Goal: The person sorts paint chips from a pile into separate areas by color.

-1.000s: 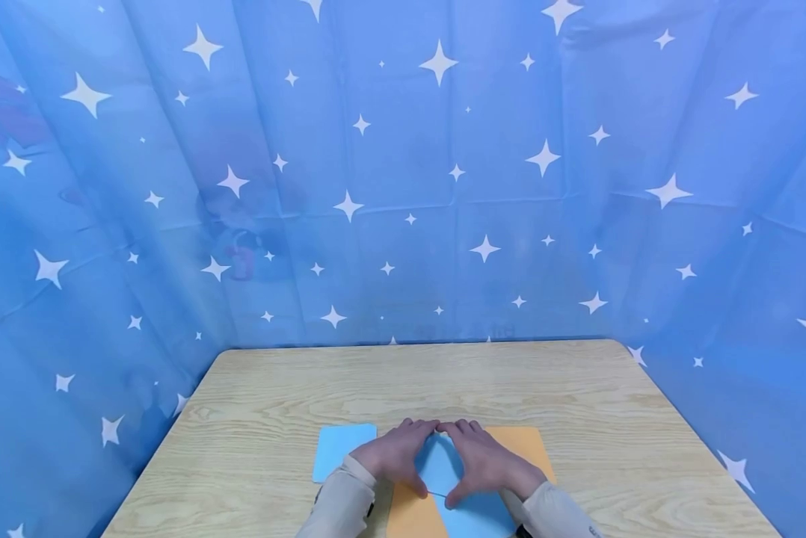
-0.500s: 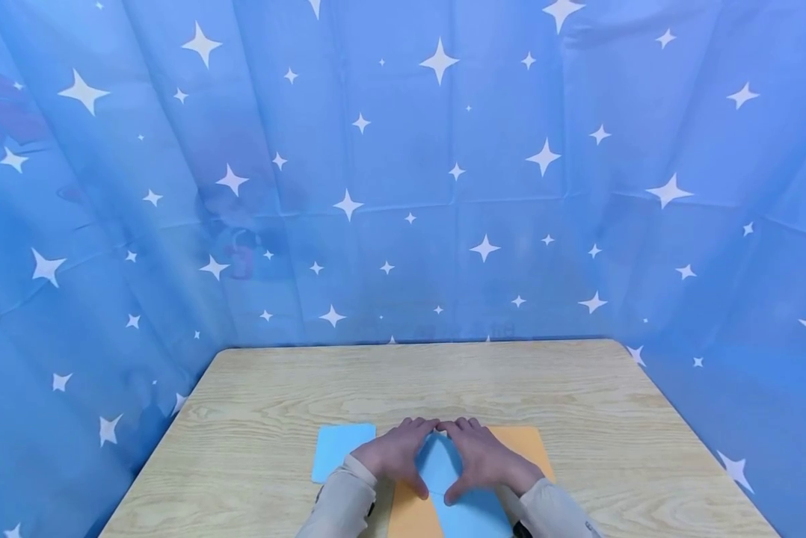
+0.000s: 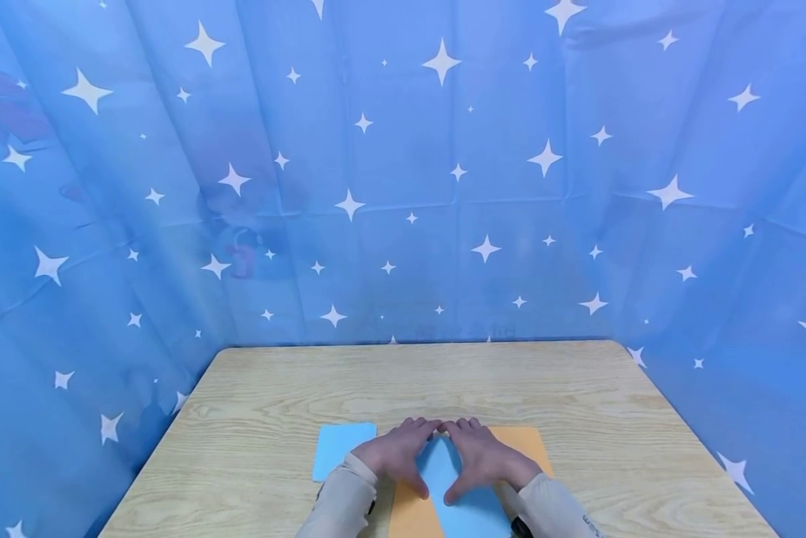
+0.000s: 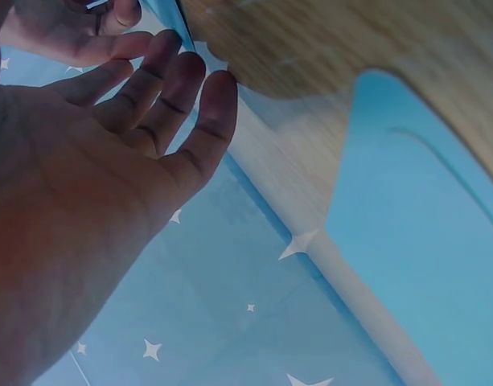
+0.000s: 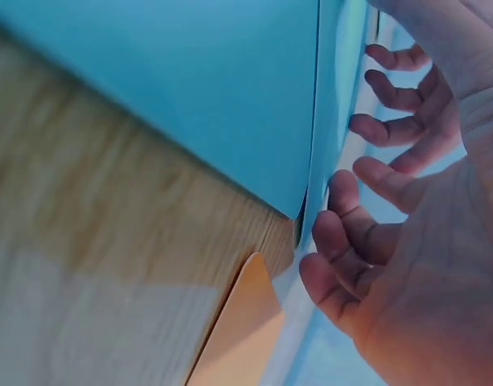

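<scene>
Blue curtain (image 3: 403, 179), hung in folds around the far side and flanks, from 9 o'clock through 12 to 3 (clock directions taken about the pair of hands, 12 pointing away from the person). Wooden table (image 3: 443, 385), pale and grained, below the curtain, its far corners rounded. Blue card (image 3: 438, 467), near the table's 6 o'clock edge, between the two hands and running on toward 5 o'clock; in the right wrist view a dark seam parts a broad blue face from a narrow blue strip, and whether these are one piece or two cannot be told. Pale sleeves (image 3: 342, 497), entering from 7 and 5 o'clock. Left hand (image 3: 396, 452) and right hand (image 3: 487, 457), arched on either side of the blue card, fingertips close together at 12 o'clock, thumbs apart on the near side; both grips are loose, fingers gently bent and not clenched, though fingertip contact with the card cannot be told. Orange card (image 3: 524, 447), at 3 o'clock, partly covered by the right hand. Orange patch (image 3: 414, 515), at 7 o'clock, beside the blue card. Smaller blue card (image 3: 342, 450), at 9 o'clock, flat on the table. Black band (image 3: 520, 527), at the right cuff.
</scene>
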A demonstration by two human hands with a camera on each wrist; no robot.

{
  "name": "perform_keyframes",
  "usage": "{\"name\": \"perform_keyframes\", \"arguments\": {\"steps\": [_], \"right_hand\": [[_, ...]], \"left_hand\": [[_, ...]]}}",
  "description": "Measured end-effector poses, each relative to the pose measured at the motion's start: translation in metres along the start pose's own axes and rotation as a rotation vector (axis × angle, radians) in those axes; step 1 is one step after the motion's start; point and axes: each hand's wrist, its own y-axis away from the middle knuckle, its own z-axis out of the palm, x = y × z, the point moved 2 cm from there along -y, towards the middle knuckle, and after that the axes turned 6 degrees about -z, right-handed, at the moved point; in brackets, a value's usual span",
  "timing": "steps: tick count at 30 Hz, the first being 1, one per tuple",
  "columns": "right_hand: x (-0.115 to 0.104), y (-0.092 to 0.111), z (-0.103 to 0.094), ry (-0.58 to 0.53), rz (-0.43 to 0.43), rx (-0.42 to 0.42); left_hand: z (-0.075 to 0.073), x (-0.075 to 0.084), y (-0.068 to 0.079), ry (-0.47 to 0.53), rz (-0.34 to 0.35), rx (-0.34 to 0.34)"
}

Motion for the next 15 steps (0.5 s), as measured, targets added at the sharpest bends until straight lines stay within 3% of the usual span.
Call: {"name": "perform_keyframes", "arguments": {"steps": [15], "right_hand": [[0.0001, -0.0012, -0.0003, -0.039, 0.007, -0.024]], "left_hand": [[0.0020, -0.0017, 0.0013, 0.009, 0.030, 0.028]]}}
